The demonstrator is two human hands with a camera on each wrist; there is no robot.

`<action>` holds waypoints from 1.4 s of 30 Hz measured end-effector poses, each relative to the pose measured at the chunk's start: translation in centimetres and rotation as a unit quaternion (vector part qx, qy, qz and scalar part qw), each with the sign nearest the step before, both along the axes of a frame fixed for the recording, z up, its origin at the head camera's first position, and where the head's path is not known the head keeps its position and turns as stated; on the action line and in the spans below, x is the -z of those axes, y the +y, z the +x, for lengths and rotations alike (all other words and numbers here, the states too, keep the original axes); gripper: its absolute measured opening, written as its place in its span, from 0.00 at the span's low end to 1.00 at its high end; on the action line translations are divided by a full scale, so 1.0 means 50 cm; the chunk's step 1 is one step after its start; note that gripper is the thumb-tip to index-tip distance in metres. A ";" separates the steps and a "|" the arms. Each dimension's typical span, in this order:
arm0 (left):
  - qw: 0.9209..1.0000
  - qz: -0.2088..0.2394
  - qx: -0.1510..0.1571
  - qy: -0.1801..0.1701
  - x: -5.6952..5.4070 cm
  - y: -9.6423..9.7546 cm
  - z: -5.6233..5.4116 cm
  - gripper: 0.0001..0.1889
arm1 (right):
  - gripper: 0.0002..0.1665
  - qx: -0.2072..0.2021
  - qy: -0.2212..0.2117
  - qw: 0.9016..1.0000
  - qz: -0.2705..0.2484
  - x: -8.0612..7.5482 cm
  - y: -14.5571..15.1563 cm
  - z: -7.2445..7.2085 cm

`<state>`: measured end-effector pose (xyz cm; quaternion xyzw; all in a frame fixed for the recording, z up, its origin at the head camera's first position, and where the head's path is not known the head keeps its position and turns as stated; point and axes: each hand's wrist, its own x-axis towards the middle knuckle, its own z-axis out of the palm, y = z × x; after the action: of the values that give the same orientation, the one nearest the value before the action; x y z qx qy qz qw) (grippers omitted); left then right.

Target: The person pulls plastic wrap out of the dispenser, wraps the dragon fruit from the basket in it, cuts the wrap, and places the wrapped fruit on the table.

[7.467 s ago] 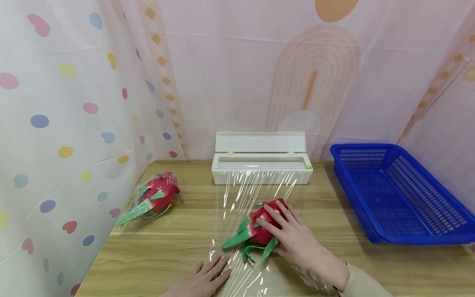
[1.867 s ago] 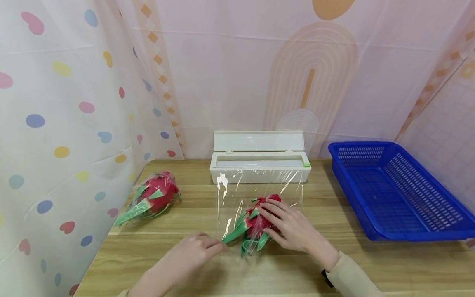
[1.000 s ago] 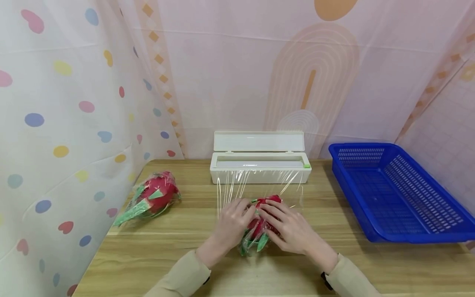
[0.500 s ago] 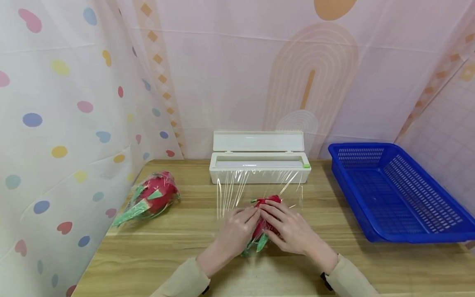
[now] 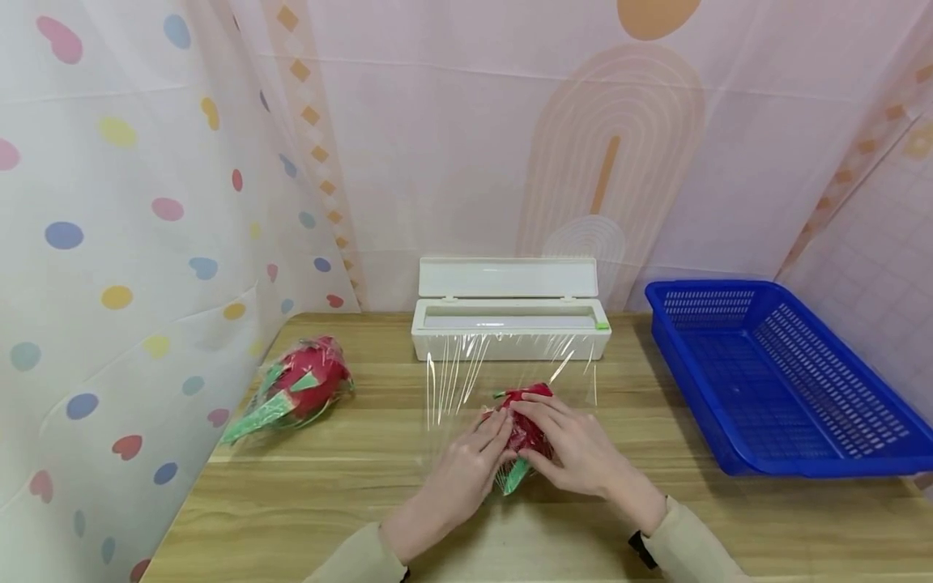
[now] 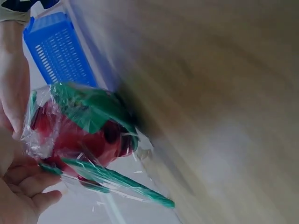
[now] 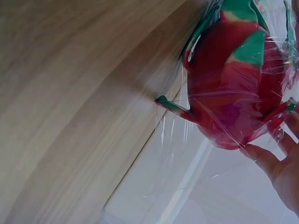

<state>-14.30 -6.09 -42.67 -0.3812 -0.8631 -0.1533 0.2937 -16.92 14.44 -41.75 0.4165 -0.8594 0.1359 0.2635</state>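
Observation:
A red dragon fruit with green scales lies on the table, partly covered in clear cling film. My right hand holds its right side, fingers over the top and thumb nearer me. Against its left side, my left hand presses the film down with fairly straight fingers, hiding the long green scale. Wrinkled film clings to the dragon fruit in the left wrist view. The right wrist view has film stretched over the dragon fruit. From there the sheet runs back to a white cling film dispenser.
The dispenser's lid stands up at the back. Another dragon fruit, wrapped in film, lies at the table's left. A blue plastic basket stands on the right. Patterned curtains hang behind and beside the wooden table.
My left hand has come from the table onto the fruit, first lifting the film's near end, then folding it over and pressing it down. The right hand has stayed on the fruit.

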 end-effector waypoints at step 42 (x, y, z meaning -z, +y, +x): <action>0.962 0.025 -0.047 -0.267 -0.017 0.021 -0.064 0.43 | 0.52 -0.002 -0.109 0.993 0.054 -0.007 -0.001 -0.087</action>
<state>-17.53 -5.04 -41.84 -0.2777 -0.9229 -0.2576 0.0688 -21.26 14.40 -41.41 0.4144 -0.8884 0.1340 0.1451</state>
